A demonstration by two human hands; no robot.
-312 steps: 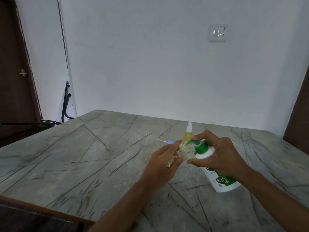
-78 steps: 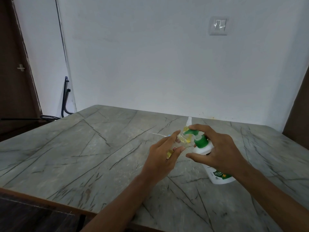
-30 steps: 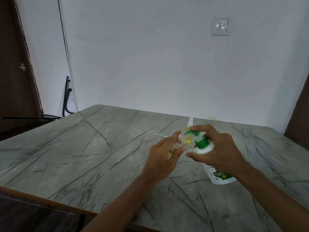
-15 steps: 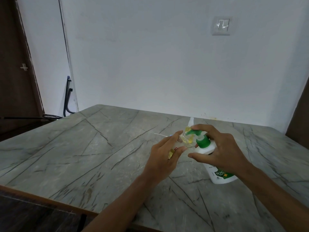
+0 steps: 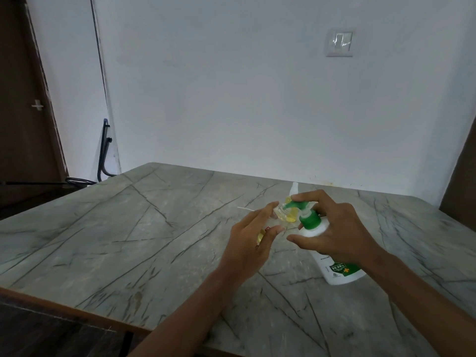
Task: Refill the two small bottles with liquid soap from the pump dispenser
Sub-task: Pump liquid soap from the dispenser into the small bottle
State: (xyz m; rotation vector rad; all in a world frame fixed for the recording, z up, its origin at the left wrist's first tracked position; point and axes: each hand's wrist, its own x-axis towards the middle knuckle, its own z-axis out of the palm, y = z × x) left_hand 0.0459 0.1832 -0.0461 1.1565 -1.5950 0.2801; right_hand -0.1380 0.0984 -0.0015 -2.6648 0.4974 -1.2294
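A white pump dispenser with a green pump head leans toward the left on the grey marble table. My right hand grips its neck, with the forefinger on the green pump top. My left hand holds a small clear bottle of yellow soap, tilted, with its mouth at the green nozzle. A second small bottle with a white cap stands just behind, mostly hidden by my fingers.
A thin white tube lies on the table behind my left hand. A dark door and a black metal frame stand at the far left. The table's wooden front edge runs below my arms.
The hands, the dispenser and the small bottle hold nearly the same pose over the last second. The second bottle is more hidden behind my right hand than ten seconds ago.
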